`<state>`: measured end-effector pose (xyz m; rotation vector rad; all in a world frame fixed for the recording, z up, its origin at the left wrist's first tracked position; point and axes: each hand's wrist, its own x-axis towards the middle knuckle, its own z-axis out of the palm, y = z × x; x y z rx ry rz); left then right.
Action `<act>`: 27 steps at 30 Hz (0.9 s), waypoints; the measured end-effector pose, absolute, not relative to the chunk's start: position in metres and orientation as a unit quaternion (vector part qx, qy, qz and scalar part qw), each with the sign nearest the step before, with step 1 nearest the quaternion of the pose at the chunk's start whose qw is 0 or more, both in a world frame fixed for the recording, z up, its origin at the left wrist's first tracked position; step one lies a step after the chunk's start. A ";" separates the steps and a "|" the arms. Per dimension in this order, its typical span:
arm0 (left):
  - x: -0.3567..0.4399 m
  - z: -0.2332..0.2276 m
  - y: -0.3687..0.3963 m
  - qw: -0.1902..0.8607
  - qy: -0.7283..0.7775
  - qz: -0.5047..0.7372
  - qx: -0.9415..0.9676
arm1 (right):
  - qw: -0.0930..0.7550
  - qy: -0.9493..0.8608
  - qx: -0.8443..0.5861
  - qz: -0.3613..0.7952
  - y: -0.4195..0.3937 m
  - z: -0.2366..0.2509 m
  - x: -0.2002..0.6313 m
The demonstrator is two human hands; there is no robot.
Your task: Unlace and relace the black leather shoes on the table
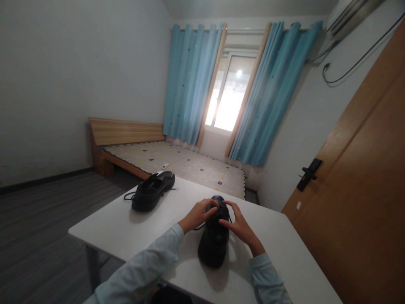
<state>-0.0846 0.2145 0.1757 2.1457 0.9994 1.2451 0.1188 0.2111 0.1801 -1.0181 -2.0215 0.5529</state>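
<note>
A black lace-up shoe [213,249] stands on the white table [265,240], its heel toward me and its toe pointing away. My left hand [202,213] reaches over the lacing from the left, fingers bent and closed at the shoelace [199,228]; the exact grip is small and dark. From the right, my right hand [238,226] touches the same lacing area, with thumb and forefinger spread apart. A lace end shows beside its fingers. Farther left on the table lies a second black shoe [150,196], its opening facing up and its laces loose.
Behind the table stands a bed [196,166] with a patterned mattress and a small white object [165,166] on it. A wooden door [351,169] with a black handle [309,174] rises close on the right. Blue curtains [193,84] flank the window [232,93].
</note>
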 end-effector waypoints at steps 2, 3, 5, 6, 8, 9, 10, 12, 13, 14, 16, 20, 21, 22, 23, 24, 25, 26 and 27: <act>-0.085 0.175 0.215 0.229 0.365 0.453 0.780 | 0.382 -0.802 -0.397 0.230 0.211 0.178 0.118; -0.085 0.175 0.216 0.228 0.366 0.453 0.780 | 0.377 -0.803 -0.397 0.237 0.210 0.178 0.118; -0.085 0.176 0.216 0.226 0.368 0.454 0.779 | 0.369 -0.803 -0.394 0.252 0.210 0.177 0.117; -0.085 0.176 0.216 0.227 0.369 0.453 0.779 | 0.367 -0.803 -0.392 0.258 0.210 0.178 0.117; -0.085 0.176 0.216 0.229 0.368 0.454 0.778 | 0.367 -0.802 -0.389 0.265 0.210 0.178 0.117; -0.085 0.176 0.216 0.230 0.367 0.456 0.778 | 0.368 -0.802 -0.389 0.266 0.209 0.179 0.116; -0.085 0.176 0.216 0.230 0.366 0.458 0.777 | 0.370 -0.801 -0.389 0.267 0.209 0.180 0.116; -0.085 0.176 0.216 0.230 0.362 0.464 0.775 | 0.371 -0.800 -0.388 0.268 0.209 0.180 0.115; -0.085 0.176 0.216 0.229 0.361 0.466 0.775 | 0.371 -0.800 -0.387 0.269 0.208 0.180 0.115; -0.084 0.176 0.216 0.227 0.361 0.467 0.774 | 0.371 -0.800 -0.386 0.270 0.208 0.181 0.115; -0.084 0.177 0.216 0.221 0.366 0.469 0.773 | 0.370 -0.800 -0.387 0.271 0.209 0.180 0.115; -0.083 0.178 0.216 0.211 0.388 0.465 0.767 | 0.371 -0.798 -0.390 0.270 0.208 0.180 0.115; -0.082 0.177 0.216 0.210 0.394 0.462 0.766 | 0.372 -0.798 -0.390 0.269 0.208 0.180 0.115; -0.081 0.177 0.217 0.208 0.399 0.460 0.765 | 0.372 -0.799 -0.390 0.269 0.208 0.181 0.115; -0.080 0.177 0.217 0.207 0.403 0.458 0.765 | 0.372 -0.799 -0.390 0.267 0.208 0.181 0.115; -0.080 0.176 0.217 0.206 0.405 0.457 0.764 | 0.372 -0.799 -0.390 0.266 0.208 0.181 0.115; -0.079 0.176 0.218 0.204 0.406 0.457 0.764 | 0.371 -0.800 -0.391 0.265 0.208 0.181 0.115; -0.078 0.175 0.218 0.202 0.406 0.458 0.765 | 0.370 -0.800 -0.392 0.264 0.208 0.181 0.115; -0.078 0.175 0.218 0.200 0.405 0.459 0.765 | 0.369 -0.800 -0.392 0.264 0.208 0.181 0.116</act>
